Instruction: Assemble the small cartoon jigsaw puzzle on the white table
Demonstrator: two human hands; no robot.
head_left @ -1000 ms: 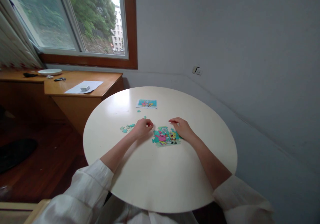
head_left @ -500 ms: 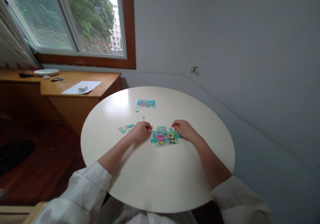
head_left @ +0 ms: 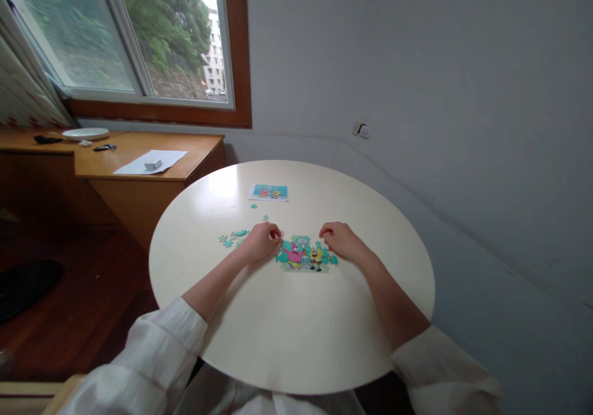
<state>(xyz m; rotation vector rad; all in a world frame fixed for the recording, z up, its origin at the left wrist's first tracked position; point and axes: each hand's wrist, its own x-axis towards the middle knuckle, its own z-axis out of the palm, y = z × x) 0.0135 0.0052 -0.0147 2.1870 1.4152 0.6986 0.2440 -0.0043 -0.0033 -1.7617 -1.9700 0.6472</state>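
A partly joined jigsaw puzzle (head_left: pixel 303 255) lies flat on the round table, showing a pink starfish and a yellow sponge character. At its upper left corner is my left hand (head_left: pixel 265 242), fingers curled and thumb drawn in; whatever it may pinch is too small to tell. My right hand (head_left: pixel 338 238) hovers at the upper right edge with fingers bent together, their tips partly hidden. Loose puzzle pieces (head_left: pixel 228 241) lie left of my left hand, which partly covers them. Two more pieces, one a green puzzle piece (head_left: pixel 265 218), lie farther back.
A picture card (head_left: pixel 269 192) with the same characters rests at the back of the white round table (head_left: pixel 296 335). A wooden desk (head_left: pixel 204 152) on the left bears a white sheet, a small box and a white plate (head_left: pixel 86 134). Walls stand behind and to the right.
The joined puzzle has shifted a little left and turned, so its lower edge now lies straighter. Both hands stay almost in the same place beside it.
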